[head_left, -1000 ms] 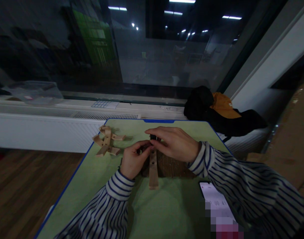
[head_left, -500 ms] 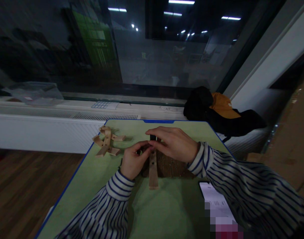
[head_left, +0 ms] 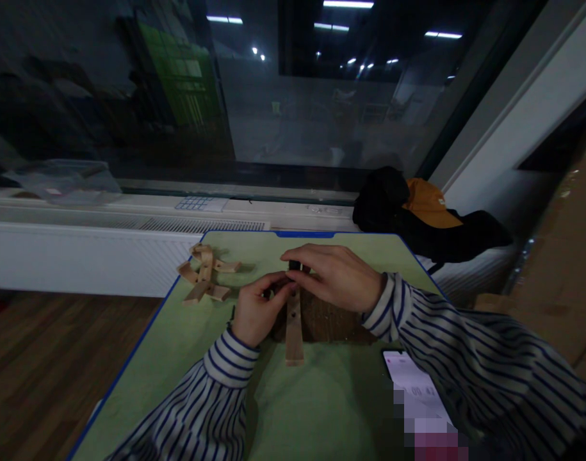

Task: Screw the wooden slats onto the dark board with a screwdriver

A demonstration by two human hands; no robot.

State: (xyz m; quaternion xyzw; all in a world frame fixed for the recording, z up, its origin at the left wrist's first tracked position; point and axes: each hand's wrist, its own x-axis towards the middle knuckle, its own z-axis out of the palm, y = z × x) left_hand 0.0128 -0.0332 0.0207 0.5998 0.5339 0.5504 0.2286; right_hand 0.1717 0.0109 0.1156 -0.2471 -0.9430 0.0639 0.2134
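A narrow wooden strip [head_left: 294, 339] with holes lies lengthwise over a dark brown wooden board [head_left: 335, 320]. My left hand [head_left: 259, 307] is closed in a pinch at the strip's far part, its thumb and fingertips meeting there. Above that spot, my right hand [head_left: 338, 276] has its thumb and index finger closed about a small black piece [head_left: 294, 264]. The lower end of this piece is hidden behind my fingers. To the left, a wooden assembly [head_left: 205, 269] of several joined strips rests on the green tabletop.
A phone [head_left: 415, 378] with a lit timer lies by my right forearm. The green table [head_left: 312, 410] has a blue edge. Behind it are a radiator [head_left: 81, 256], a window sill with a clear plastic box [head_left: 66, 181], and a black bag [head_left: 383, 198] with an orange cap [head_left: 431, 203].
Both hands keep nearly the same pose around the strip and the black piece. The phone's timer has advanced by one second, and the view has shifted very slightly.
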